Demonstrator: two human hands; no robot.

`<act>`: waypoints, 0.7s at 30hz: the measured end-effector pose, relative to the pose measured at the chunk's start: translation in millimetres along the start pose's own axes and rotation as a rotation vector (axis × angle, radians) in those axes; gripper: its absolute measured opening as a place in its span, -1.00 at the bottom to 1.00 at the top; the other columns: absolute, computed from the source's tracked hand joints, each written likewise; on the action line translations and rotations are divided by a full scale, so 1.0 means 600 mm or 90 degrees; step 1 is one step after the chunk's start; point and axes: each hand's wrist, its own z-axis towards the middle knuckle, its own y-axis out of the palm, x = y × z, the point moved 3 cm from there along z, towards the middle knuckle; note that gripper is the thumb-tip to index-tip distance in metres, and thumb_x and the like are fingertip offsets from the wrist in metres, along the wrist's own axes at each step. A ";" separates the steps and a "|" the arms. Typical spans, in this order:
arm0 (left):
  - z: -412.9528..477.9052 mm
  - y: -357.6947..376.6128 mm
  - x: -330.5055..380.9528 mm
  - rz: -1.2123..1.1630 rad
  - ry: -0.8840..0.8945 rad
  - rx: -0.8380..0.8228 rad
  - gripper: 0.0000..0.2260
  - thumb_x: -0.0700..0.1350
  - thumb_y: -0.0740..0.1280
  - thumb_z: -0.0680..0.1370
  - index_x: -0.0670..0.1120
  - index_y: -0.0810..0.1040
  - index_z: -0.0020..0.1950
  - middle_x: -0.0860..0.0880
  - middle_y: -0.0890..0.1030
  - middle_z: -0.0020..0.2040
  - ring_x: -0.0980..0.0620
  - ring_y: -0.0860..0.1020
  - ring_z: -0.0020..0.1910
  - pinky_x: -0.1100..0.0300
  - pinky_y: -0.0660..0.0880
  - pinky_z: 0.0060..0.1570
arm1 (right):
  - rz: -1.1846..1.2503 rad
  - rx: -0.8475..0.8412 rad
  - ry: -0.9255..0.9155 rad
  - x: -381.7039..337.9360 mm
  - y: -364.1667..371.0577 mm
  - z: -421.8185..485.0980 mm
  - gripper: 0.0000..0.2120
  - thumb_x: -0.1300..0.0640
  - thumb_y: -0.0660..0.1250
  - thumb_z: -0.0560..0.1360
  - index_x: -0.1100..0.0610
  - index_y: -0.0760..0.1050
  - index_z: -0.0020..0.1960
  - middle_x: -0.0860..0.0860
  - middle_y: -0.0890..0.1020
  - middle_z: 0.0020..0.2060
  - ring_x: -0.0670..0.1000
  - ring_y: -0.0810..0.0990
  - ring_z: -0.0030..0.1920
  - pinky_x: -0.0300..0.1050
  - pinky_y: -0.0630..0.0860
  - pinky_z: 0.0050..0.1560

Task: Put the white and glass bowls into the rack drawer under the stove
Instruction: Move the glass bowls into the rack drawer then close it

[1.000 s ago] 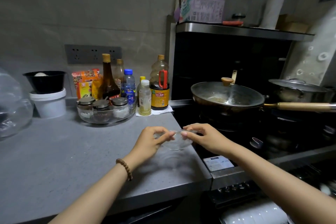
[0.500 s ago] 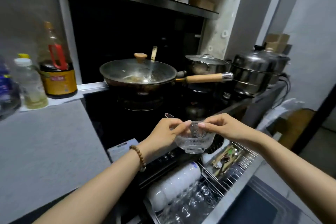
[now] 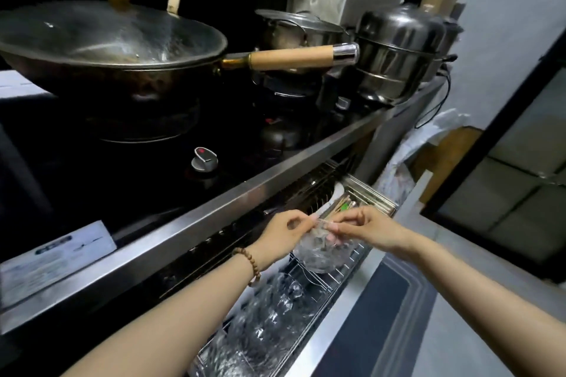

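A small clear glass bowl (image 3: pixel 321 254) hangs just above the pulled-out wire rack drawer (image 3: pixel 343 266) under the stove. My left hand (image 3: pixel 284 239) pinches its rim on the left and my right hand (image 3: pixel 364 226) pinches the rim on the right. Below it a row of several glass bowls (image 3: pixel 269 315) stands on edge in the rack, blurred. A white dish (image 3: pixel 335 194) shows at the drawer's far end. My left forearm hides the rack's inner side.
A lidded wok (image 3: pixel 107 49) with a wooden handle (image 3: pixel 291 56) sits on the stove, above the drawer. Steel pots (image 3: pixel 395 52) stand to the right. A cutlery tray (image 3: pixel 367 196) with chopsticks fills the drawer's far end. The stove knob (image 3: pixel 203 159) and steel front edge (image 3: pixel 214 208) are close to my hands.
Both hands lifted the glass bowl off the grey counter, carried it right past the stove front and lowered it over the open rack drawer. My view swung right and down.
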 end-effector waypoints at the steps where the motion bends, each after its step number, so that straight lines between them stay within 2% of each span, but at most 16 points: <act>1: 0.008 0.003 -0.015 -0.002 -0.008 0.012 -0.78 -0.02 0.25 0.58 -0.13 0.60 -0.08 0.00 0.60 -0.12 0.15 0.50 -0.14 0.48 0.37 -0.17 | 0.018 0.007 0.020 0.016 0.001 0.010 -0.84 0.26 0.32 0.50 0.30 0.62 0.01 0.10 0.68 -0.25 -0.10 0.62 -0.31 -0.34 0.54 -0.20; 2: 0.017 0.004 -0.032 -0.011 -0.018 0.020 -0.80 -0.02 0.24 0.58 -0.09 0.59 -0.04 0.04 0.59 -0.07 0.18 0.51 -0.09 0.53 0.37 -0.14 | 0.034 0.021 0.041 0.032 0.001 0.021 -0.85 0.24 0.33 0.49 0.27 0.62 -0.01 0.11 0.69 -0.23 -0.05 0.64 -0.27 -0.32 0.55 -0.22; 4: 0.031 0.009 -0.067 -0.031 -0.041 0.032 -0.81 0.00 0.23 0.58 -0.04 0.55 0.08 0.08 0.57 0.03 0.18 0.51 0.02 0.51 0.39 -0.06 | 0.048 0.064 0.076 0.061 0.000 0.043 -0.83 0.21 0.35 0.48 0.26 0.62 0.01 0.20 0.68 -0.13 0.08 0.64 -0.17 -0.22 0.60 -0.18; 6: 0.040 0.012 -0.105 -0.016 -0.077 0.046 -0.76 0.04 0.23 0.57 -0.03 0.49 0.16 0.05 0.54 0.12 0.11 0.48 0.11 0.51 0.37 0.00 | 0.057 0.091 0.106 0.087 0.002 0.066 -0.85 0.21 0.35 0.48 0.26 0.62 -0.01 0.24 0.66 -0.11 0.12 0.61 -0.18 -0.18 0.60 -0.16; 7: 0.042 0.013 -0.126 0.019 -0.101 0.045 -0.69 0.08 0.24 0.56 -0.05 0.45 0.23 0.03 0.50 0.19 0.07 0.45 0.19 0.48 0.35 0.09 | 0.067 0.095 0.126 0.099 0.004 0.077 -0.86 0.21 0.35 0.48 0.26 0.62 -0.03 0.23 0.65 -0.14 0.11 0.60 -0.22 -0.16 0.58 -0.18; 9: 0.040 0.017 -0.172 0.133 -0.138 0.004 -0.44 0.18 0.24 0.52 -0.07 0.27 0.44 -0.03 0.34 0.40 0.00 0.31 0.38 0.23 0.26 0.35 | 0.072 0.108 0.177 0.125 0.007 0.098 -0.87 0.20 0.36 0.48 0.23 0.63 -0.05 0.18 0.66 -0.24 0.05 0.59 -0.33 -0.14 0.56 -0.24; 11: 0.032 0.017 -0.210 0.249 -0.162 -0.041 -0.25 0.27 0.25 0.47 -0.04 0.06 0.53 -0.03 0.12 0.53 -0.03 0.12 0.49 0.04 0.10 0.47 | 0.065 0.121 0.231 0.148 0.010 0.120 -0.88 0.19 0.36 0.48 0.23 0.63 -0.08 0.11 0.64 -0.33 -0.05 0.58 -0.46 -0.18 0.56 -0.38; 12: 0.027 0.018 -0.227 0.300 -0.168 -0.058 -0.18 0.32 0.25 0.44 -0.03 -0.02 0.54 -0.01 0.02 0.56 -0.01 0.03 0.52 0.00 0.03 0.49 | 0.063 0.127 0.259 0.159 0.013 0.130 -0.89 0.19 0.38 0.46 0.23 0.62 -0.10 0.11 0.63 -0.33 -0.07 0.57 -0.47 -0.21 0.57 -0.43; 14: 0.019 0.023 -0.255 0.392 -0.168 -0.092 -0.08 0.40 0.21 0.40 -0.01 -0.13 0.54 0.02 -0.12 0.57 0.02 -0.11 0.53 -0.03 -0.11 0.50 | 0.049 0.137 0.316 0.178 0.018 0.150 -0.85 0.15 0.41 0.43 0.22 0.62 -0.06 0.12 0.65 -0.24 -0.02 0.60 -0.38 -0.22 0.60 -0.41; 16: 0.013 0.029 -0.276 0.457 -0.168 -0.119 -0.03 0.46 0.18 0.36 -0.01 -0.19 0.54 0.01 -0.20 0.56 0.02 -0.21 0.53 -0.07 -0.20 0.49 | 0.020 0.139 0.364 0.196 0.024 0.167 -0.73 0.12 0.43 0.42 0.24 0.59 0.06 0.18 0.65 -0.09 0.08 0.61 -0.23 -0.12 0.62 -0.28; 18: 0.007 0.034 -0.293 0.483 -0.182 -0.140 0.02 0.50 0.16 0.31 0.01 -0.22 0.54 0.00 -0.25 0.55 0.00 -0.28 0.51 -0.14 -0.29 0.45 | 0.005 0.125 0.397 0.210 0.034 0.180 -0.66 0.14 0.40 0.45 0.30 0.53 0.15 0.23 0.63 -0.05 0.16 0.60 -0.14 -0.05 0.61 -0.16; 19: 0.005 0.037 -0.300 0.492 -0.187 -0.149 0.05 0.52 0.15 0.29 0.01 -0.24 0.53 0.00 -0.26 0.54 -0.01 -0.31 0.50 -0.14 -0.33 0.42 | 0.009 0.116 0.402 0.215 0.041 0.186 -0.65 0.17 0.37 0.48 0.33 0.50 0.19 0.21 0.62 -0.13 0.14 0.59 -0.19 -0.13 0.59 -0.23; 21: 0.002 0.041 -0.310 0.518 -0.179 -0.155 0.08 0.55 0.12 0.26 -0.01 -0.28 0.52 -0.01 -0.30 0.54 -0.01 -0.35 0.49 -0.11 -0.39 0.36 | 0.033 0.115 0.406 0.226 0.052 0.195 -0.65 0.24 0.33 0.50 0.38 0.46 0.24 0.11 0.52 -0.33 0.02 0.48 -0.36 -0.30 0.44 -0.50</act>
